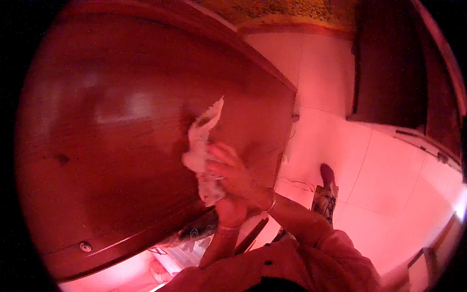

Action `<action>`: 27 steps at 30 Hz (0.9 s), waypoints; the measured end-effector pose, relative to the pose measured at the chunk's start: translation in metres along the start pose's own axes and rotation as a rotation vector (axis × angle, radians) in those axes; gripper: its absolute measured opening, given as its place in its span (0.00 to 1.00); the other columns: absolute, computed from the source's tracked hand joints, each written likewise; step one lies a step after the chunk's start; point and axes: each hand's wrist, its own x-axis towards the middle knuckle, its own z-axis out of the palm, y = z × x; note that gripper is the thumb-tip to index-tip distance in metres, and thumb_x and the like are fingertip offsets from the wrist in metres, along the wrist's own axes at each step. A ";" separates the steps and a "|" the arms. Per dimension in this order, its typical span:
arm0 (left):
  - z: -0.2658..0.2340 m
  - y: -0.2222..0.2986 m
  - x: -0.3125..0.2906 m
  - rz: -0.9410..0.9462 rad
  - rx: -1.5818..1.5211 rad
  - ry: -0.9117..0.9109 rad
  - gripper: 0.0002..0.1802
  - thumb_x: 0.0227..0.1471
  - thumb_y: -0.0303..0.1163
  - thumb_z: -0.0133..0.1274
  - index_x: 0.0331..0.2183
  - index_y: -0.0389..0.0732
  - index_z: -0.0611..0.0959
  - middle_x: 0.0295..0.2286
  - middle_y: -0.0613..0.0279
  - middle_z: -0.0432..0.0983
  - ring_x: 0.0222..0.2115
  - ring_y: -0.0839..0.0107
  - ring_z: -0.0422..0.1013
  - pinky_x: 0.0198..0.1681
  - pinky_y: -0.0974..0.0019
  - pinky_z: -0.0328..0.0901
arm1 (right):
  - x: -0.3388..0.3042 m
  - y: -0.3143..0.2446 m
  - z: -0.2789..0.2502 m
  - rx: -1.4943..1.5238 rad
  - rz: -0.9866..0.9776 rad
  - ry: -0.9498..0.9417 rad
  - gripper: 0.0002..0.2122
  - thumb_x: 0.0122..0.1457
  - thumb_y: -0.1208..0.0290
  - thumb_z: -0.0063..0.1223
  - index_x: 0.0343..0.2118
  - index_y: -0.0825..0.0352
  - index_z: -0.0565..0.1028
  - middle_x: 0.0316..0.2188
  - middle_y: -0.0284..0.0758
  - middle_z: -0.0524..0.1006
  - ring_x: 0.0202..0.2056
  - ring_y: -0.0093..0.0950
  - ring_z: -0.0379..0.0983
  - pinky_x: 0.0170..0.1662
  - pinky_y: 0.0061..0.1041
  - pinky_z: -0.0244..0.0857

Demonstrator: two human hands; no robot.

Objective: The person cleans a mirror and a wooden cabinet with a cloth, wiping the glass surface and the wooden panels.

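Note:
A pale, crumpled cloth [210, 186] hangs in a long twisted strip over a brown wooden surface [121, 160], its far end narrowing to a ragged tip. My right hand [231, 170] reaches in from the right and grips the middle of the cloth, its fingers bent and slightly blurred. Lower down, my left hand [231, 212] is closed at the cloth's near end, with most of its fingers hidden. Both wrists wear thin bands. Whether the cloth touches the wood I cannot tell.
A round metal lock [85, 246] sits near the wood's near left edge. Pale floor tiles [374, 170] stretch to the right, with my shoe [328, 174] on them. Dark furniture [389, 73] stands at the far right; a patterned yellowish mat [301, 10] lies beyond. Thin cables [299, 184] trail beside the wood.

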 end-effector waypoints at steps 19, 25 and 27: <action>0.119 -0.038 0.109 -0.370 -0.588 -0.317 0.26 0.59 0.48 0.45 0.54 0.45 0.69 0.52 0.66 0.66 0.53 0.73 0.62 0.56 0.63 0.58 | 0.037 0.151 -0.124 -0.156 0.392 0.341 0.14 0.54 0.85 0.41 0.44 0.70 0.71 0.44 0.34 0.73 0.46 0.24 0.67 0.48 0.23 0.63; 0.157 0.096 0.055 -0.085 -0.499 -0.336 0.28 0.61 0.50 0.40 0.57 0.44 0.64 0.56 0.63 0.60 0.55 0.69 0.59 0.57 0.62 0.57 | 0.142 -0.062 -0.047 -0.261 0.013 0.190 0.14 0.54 0.85 0.43 0.43 0.69 0.72 0.46 0.36 0.72 0.49 0.26 0.67 0.53 0.25 0.61; 0.182 0.139 0.023 -0.042 -0.508 -0.316 0.29 0.61 0.50 0.38 0.58 0.45 0.62 0.56 0.63 0.60 0.55 0.68 0.59 0.58 0.61 0.55 | 0.164 -0.111 -0.040 -0.232 -0.191 0.129 0.15 0.51 0.83 0.47 0.43 0.66 0.73 0.46 0.39 0.72 0.51 0.34 0.66 0.55 0.28 0.59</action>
